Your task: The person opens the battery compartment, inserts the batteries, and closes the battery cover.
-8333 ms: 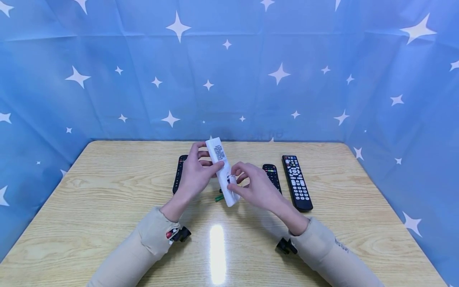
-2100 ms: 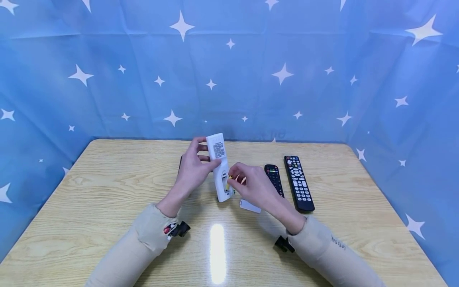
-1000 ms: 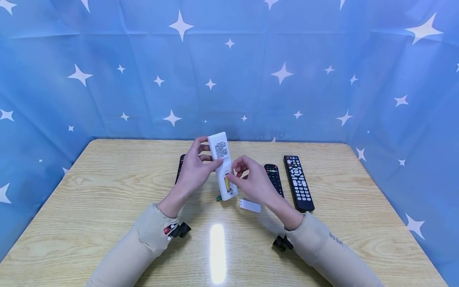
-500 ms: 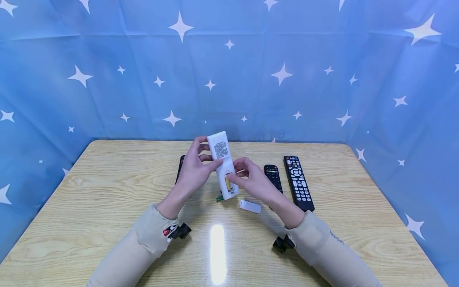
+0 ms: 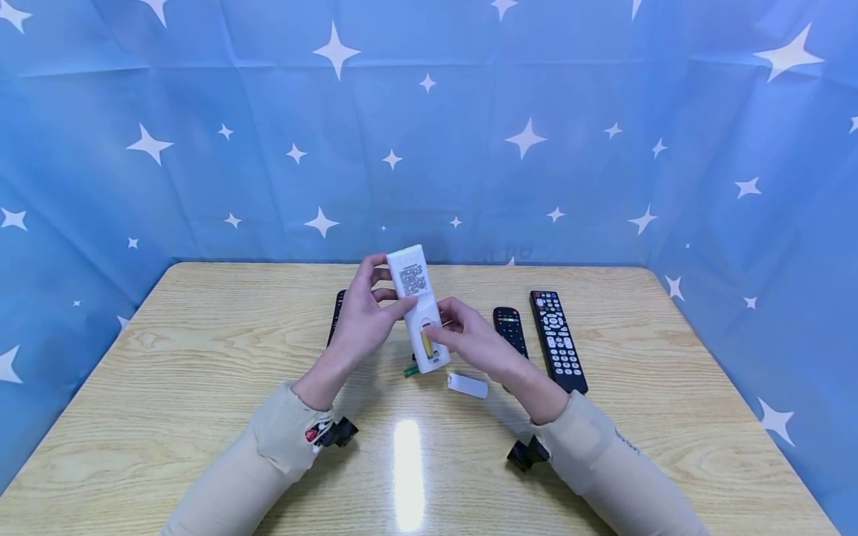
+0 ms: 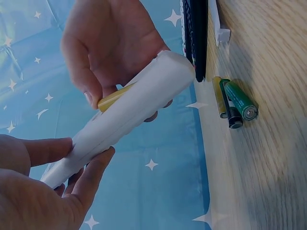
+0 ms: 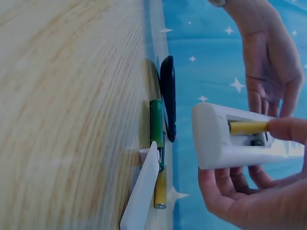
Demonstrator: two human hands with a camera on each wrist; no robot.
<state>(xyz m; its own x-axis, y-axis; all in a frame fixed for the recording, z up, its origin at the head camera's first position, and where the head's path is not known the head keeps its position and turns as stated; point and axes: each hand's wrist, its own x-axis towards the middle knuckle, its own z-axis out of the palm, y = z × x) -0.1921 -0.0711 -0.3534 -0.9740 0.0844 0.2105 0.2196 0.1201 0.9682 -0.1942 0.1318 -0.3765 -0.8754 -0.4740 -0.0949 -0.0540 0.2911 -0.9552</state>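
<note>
A white remote control (image 5: pixel 412 279) is held up, back side showing, by my left hand (image 5: pixel 362 316), its thumb on the back and fingers behind. Low on its back the battery compartment is uncovered. One yellow battery (image 7: pixel 245 127) lies in it at a slight tilt, one end raised in the left wrist view. My right thumb presses that raised end, while the other fingers of my right hand (image 5: pixel 472 339) curl behind the remote. Beside the battery, a second slot shows bare in the right wrist view. The white battery cover (image 5: pixel 468 385) lies on the table below.
Under the remote lie loose batteries: a green one (image 6: pixel 240 99), a black one (image 6: pixel 232 109) and a yellow one (image 6: pixel 219 96). Black remotes stand about: a large one (image 5: pixel 558 342) and a smaller one (image 5: pixel 511 327) at right, another (image 5: pixel 337 316) behind my left hand.
Earlier my right hand was at the cover, which now lies on the table. It then brought the yellow battery into the compartment. Over the last half second the thumb shifted slightly on it.
</note>
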